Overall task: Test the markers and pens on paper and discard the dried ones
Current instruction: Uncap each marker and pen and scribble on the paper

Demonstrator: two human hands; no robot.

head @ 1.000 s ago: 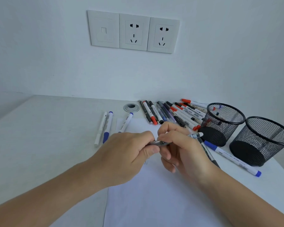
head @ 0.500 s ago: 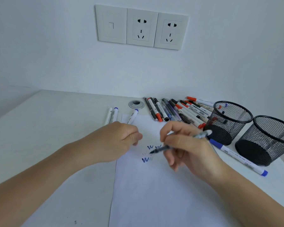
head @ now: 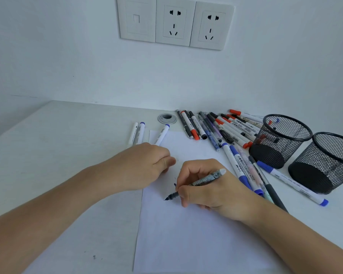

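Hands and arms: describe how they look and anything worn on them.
Two bare human hands. The left hand and left forearm carry no glove, ring, watch or sleeve. The right hand and right forearm are just as bare. No sleeve edge shows anywhere up to the frame's border.

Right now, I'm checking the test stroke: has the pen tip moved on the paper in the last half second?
Yes. The tip of the pen has moved toward the left edge and near end of the paper.
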